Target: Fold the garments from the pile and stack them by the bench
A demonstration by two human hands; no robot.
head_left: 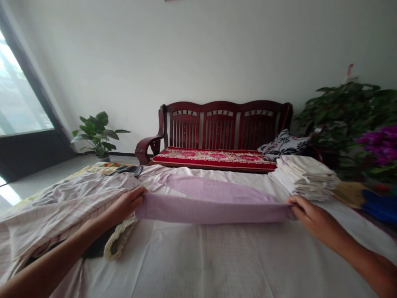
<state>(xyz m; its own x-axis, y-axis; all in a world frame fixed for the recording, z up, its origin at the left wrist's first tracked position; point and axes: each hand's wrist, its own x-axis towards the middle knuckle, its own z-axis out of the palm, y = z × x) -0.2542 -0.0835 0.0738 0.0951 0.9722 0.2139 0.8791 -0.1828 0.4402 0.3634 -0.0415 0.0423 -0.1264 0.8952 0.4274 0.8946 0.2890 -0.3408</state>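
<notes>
A light purple ribbed garment (pixel 214 211) is stretched sideways between my two hands, its near part lifted and folded into a long band. Behind the band, the rest of it lies on the white sheet (pixel 198 260). My left hand (pixel 133 201) grips the band's left end, fingers closed. At the right end, my right hand (pixel 302 209) pinches the other corner. What exact kind of garment it is, I cannot tell.
Loose clothes (pixel 77 198) are heaped on the left, with a cream ruffled edge (pixel 116 244) close to my left forearm. A stack of folded white cloths (pixel 305 178) stands back right. Beyond are a wooden bench (pixel 217 128), a patterned cushion (pixel 285 145) and potted plants (pixel 99 132).
</notes>
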